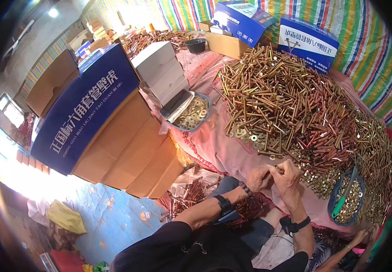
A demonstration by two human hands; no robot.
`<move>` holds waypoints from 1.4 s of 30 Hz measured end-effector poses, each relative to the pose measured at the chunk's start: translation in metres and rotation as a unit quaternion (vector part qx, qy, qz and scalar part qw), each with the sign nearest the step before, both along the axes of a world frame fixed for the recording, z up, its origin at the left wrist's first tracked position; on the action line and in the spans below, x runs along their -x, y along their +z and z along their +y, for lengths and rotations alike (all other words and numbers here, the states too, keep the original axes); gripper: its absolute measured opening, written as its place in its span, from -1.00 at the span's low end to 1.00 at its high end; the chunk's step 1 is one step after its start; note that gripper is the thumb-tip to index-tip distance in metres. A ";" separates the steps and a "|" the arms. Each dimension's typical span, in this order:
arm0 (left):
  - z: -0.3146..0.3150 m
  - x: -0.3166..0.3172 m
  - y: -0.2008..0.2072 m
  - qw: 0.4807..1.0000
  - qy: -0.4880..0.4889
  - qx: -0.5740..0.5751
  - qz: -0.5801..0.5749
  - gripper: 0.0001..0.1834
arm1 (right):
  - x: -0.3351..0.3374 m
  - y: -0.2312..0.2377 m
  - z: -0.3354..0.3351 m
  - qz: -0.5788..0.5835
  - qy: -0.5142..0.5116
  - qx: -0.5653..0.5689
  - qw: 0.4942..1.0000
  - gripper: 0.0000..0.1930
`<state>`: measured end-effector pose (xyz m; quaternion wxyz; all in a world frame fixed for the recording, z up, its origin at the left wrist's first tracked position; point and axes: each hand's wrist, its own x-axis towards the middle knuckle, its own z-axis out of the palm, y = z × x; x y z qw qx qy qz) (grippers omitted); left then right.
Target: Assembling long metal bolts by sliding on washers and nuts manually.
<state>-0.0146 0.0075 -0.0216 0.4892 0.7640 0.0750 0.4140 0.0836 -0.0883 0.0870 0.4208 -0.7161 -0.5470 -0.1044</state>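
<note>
My left hand (258,177) and my right hand (287,176) meet in front of me, fingers pinched together on a small brass bolt (279,169) held between them. Both wrists carry black bands. Just beyond my hands lies a huge heap of brass-coloured bolts (286,104) on a pink cloth (218,140), with loose washers (249,135) at its near edge. A blue basin (346,200) of small fasteners with a green-handled tool in it sits to the right of my right hand.
A grey tray of washers (191,113) stands at the left of the cloth, next to stacked white boxes (162,68). A large blue-and-brown carton (101,122) fills the left. Blue boxes (308,41) stand behind the heap. Another person's hand (358,236) shows at lower right.
</note>
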 end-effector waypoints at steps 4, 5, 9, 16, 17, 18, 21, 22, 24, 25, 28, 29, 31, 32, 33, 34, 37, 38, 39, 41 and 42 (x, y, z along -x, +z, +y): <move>0.000 0.001 -0.005 1.000 0.003 -0.015 0.020 -0.83 | 0.003 0.008 -0.007 0.030 -0.009 0.062 0.998 -0.69; 0.000 0.000 -0.007 0.999 0.020 -0.018 0.018 -0.84 | 0.006 0.013 -0.008 0.045 -0.022 0.067 0.997 -0.70; -0.002 -0.002 -0.002 0.999 0.041 -0.012 0.004 -0.87 | 0.009 0.025 -0.009 0.081 0.019 0.104 0.991 -0.71; -0.001 0.001 -0.002 0.998 0.030 -0.022 0.053 -0.79 | -0.002 0.009 -0.005 0.023 0.065 0.049 0.996 -0.81; -0.001 0.001 -0.003 0.998 0.032 -0.020 0.043 -0.80 | -0.002 0.008 -0.004 0.033 0.061 0.045 0.997 -0.80; -0.001 0.000 -0.001 0.999 0.031 -0.017 0.031 -0.82 | -0.002 0.009 -0.006 0.032 0.060 0.046 0.997 -0.80; -0.003 -0.002 0.002 1.000 0.019 -0.004 -0.003 -0.85 | -0.002 0.010 -0.008 0.057 0.039 0.109 0.992 -0.76; -0.002 -0.001 0.000 1.000 0.021 -0.004 -0.004 -0.85 | -0.001 0.011 -0.007 0.096 0.036 0.106 0.989 -0.74; 0.000 0.001 -0.001 0.999 0.019 -0.026 0.000 -0.87 | 0.005 0.014 -0.005 0.134 0.035 0.103 0.985 -0.72; 0.000 0.002 -0.001 0.999 0.022 -0.026 0.001 -0.87 | 0.010 0.020 -0.004 0.136 0.038 0.097 0.985 -0.71; -0.003 0.000 -0.001 0.999 0.035 -0.009 0.033 -0.86 | 0.003 0.013 -0.003 0.078 0.053 0.055 0.994 -0.72; -0.004 -0.002 0.000 0.999 0.031 -0.015 0.025 -0.86 | -0.001 0.010 -0.005 0.018 0.069 0.020 0.997 -0.73; -0.003 -0.002 -0.003 0.999 0.030 -0.022 0.020 -0.86 | 0.000 0.007 -0.010 0.067 0.059 0.051 0.995 -0.73; -0.002 -0.002 -0.004 0.999 0.027 -0.022 0.004 -0.85 | 0.000 0.007 -0.011 0.115 0.047 0.083 0.989 -0.72; -0.002 -0.002 -0.003 0.999 0.024 -0.022 -0.012 -0.85 | 0.002 0.010 -0.011 0.116 0.047 0.082 0.989 -0.72; -0.001 -0.001 -0.003 0.999 0.024 -0.023 -0.012 -0.85 | 0.006 0.013 -0.011 0.126 0.034 0.083 0.988 -0.72; -0.003 -0.001 -0.001 1.000 0.018 -0.013 0.009 -0.83 | 0.008 0.013 -0.005 0.101 0.043 0.042 0.993 -0.71; -0.003 -0.002 0.000 1.000 0.019 -0.018 0.002 -0.82 | 0.007 0.013 -0.004 0.064 0.067 0.002 0.996 -0.70; -0.002 -0.002 -0.001 0.999 0.021 -0.023 -0.004 -0.80 | 0.008 0.013 -0.005 0.065 0.067 0.001 0.996 -0.70; 0.000 0.001 -0.004 1.000 0.015 -0.024 -0.004 -0.79 | 0.009 0.015 -0.009 0.132 0.046 0.062 0.988 -0.72; 0.001 0.000 -0.005 1.000 0.007 -0.024 -0.007 -0.78 | 0.006 0.012 -0.010 0.131 0.046 0.061 0.988 -0.72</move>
